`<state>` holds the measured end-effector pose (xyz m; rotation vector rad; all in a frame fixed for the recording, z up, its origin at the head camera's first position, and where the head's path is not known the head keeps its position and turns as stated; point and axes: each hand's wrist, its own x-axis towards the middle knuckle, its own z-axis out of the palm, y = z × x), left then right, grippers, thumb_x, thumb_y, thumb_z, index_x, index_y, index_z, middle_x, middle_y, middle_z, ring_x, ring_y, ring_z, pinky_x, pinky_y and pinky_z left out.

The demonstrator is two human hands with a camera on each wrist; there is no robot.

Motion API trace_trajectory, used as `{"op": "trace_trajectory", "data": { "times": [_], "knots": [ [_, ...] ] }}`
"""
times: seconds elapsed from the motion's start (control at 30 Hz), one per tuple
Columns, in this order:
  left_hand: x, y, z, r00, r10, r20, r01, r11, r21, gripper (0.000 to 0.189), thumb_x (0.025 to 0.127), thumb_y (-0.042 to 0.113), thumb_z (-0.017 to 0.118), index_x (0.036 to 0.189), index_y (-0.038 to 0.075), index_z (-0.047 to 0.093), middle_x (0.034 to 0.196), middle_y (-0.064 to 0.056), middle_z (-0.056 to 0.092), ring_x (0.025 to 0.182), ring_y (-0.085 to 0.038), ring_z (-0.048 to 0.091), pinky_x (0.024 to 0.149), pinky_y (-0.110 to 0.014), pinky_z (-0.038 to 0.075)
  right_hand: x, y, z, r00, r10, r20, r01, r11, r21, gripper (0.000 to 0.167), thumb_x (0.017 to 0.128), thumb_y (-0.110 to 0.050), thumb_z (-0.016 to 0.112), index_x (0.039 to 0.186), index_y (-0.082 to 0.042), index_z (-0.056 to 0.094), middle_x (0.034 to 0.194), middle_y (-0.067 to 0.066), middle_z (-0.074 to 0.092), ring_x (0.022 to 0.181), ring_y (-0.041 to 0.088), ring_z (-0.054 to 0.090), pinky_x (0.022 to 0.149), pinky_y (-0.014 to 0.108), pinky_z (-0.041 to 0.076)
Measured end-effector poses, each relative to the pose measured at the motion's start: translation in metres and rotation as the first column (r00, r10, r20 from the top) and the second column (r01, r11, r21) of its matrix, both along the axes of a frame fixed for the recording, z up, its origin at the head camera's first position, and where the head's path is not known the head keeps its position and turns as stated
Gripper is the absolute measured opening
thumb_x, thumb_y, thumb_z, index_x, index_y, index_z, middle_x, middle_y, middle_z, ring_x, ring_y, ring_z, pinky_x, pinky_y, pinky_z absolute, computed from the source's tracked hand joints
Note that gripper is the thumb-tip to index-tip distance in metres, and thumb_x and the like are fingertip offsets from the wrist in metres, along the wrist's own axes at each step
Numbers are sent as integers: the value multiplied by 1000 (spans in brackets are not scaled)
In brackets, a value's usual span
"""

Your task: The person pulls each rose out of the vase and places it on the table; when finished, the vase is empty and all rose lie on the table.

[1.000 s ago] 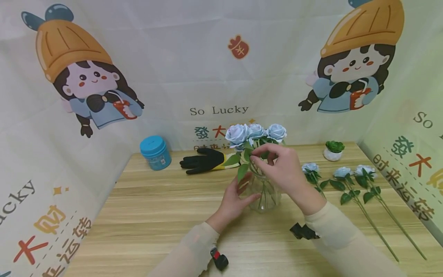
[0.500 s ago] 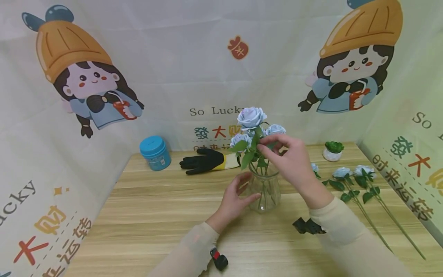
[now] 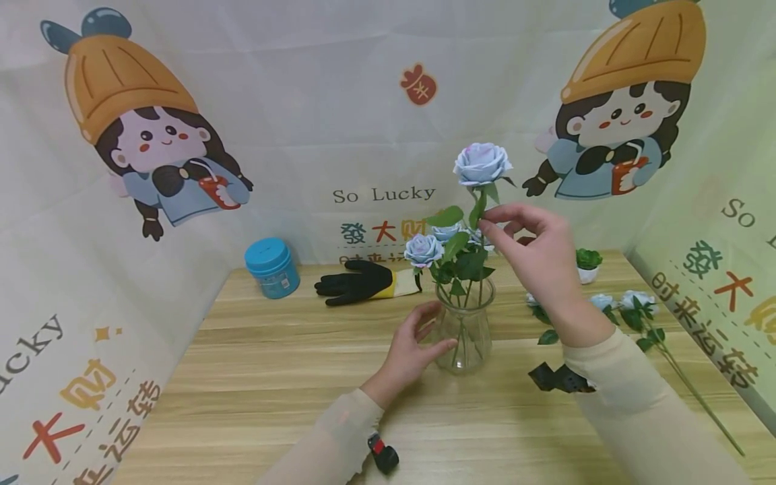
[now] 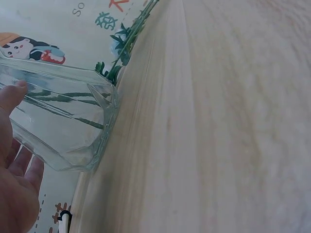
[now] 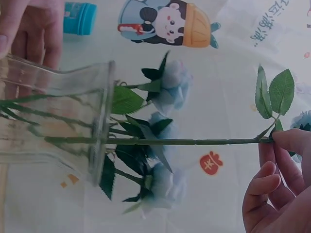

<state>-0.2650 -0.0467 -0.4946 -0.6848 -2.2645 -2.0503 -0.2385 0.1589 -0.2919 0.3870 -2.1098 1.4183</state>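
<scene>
My right hand (image 3: pixel 536 252) pinches the stem of a pale blue artificial rose (image 3: pixel 483 165) just below its bloom. In the right wrist view the lower end of its green stem (image 5: pixel 194 142) is still inside the glass vase (image 5: pixel 48 116). Three other blue roses, one of them this bloom (image 3: pixel 424 250), stand lower in the vase's mouth with leaves at the rim. My left hand (image 3: pixel 411 343) holds the vase low on its left side, thumb in front and fingers behind. The left wrist view shows the clear vase (image 4: pixel 63 116) upright on the table, stem ends inside.
Several loose blue roses, one with this bloom (image 3: pixel 638 301), lie on the wooden table (image 3: pixel 273 384) at right, partly behind my right arm. A black work glove (image 3: pixel 358 283) and a blue lidded tub (image 3: pixel 273 267) sit at back left. A small potted plant (image 3: pixel 588 264) stands back right.
My right hand has risen and moved right, lifting its rose well above the others and drawing most of the stem up out of the vase. The left hand has stayed at the vase.
</scene>
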Motion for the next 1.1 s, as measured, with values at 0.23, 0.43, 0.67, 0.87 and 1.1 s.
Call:
{"op": "trace_trajectory", "data": {
  "times": [0.23,0.43,0.67,0.87,1.1],
  "knots": [
    [0,0,1,1000,1,2,-1,1000,2,69,87,3,81,147,2,48,152,-18,52,144,-35,49,121,-41,42,2,11,20,998,-32,-53,27,996,-80,17,95,-23,77,104,-9,79,95,-17,73,78,12,59,54,21,43],
    [1,0,1,1000,4,6,-4,1000,-16,70,87,4,82,148,2,47,152,-17,51,144,-34,49,121,-38,42,5,21,35,993,-60,-106,45,989,-140,13,93,-17,78,101,-7,80,88,-15,74,74,10,62,56,18,47],
    [0,0,0,1000,1,0,-1,1000,-13,69,88,4,81,148,3,47,153,-16,51,144,-34,49,120,-37,42,13,36,44,994,-83,-72,70,985,-161,13,93,-16,77,104,-9,80,87,-15,75,80,8,65,59,18,47],
    [2,0,2,1000,3,7,-3,1000,-8,70,88,4,81,148,3,47,152,-16,51,143,-33,50,121,-40,42,14,52,29,991,-129,-41,125,989,-81,14,93,-17,78,103,-8,79,87,-20,74,75,6,62,56,21,42],
    [1,0,0,1000,9,15,-8,1000,-16,69,88,5,82,148,5,48,152,-14,52,143,-31,50,121,-40,42,15,74,2,980,-191,59,192,981,-2,24,95,-24,76,109,-5,78,92,-25,70,82,6,60,71,24,43]
  ]
}}
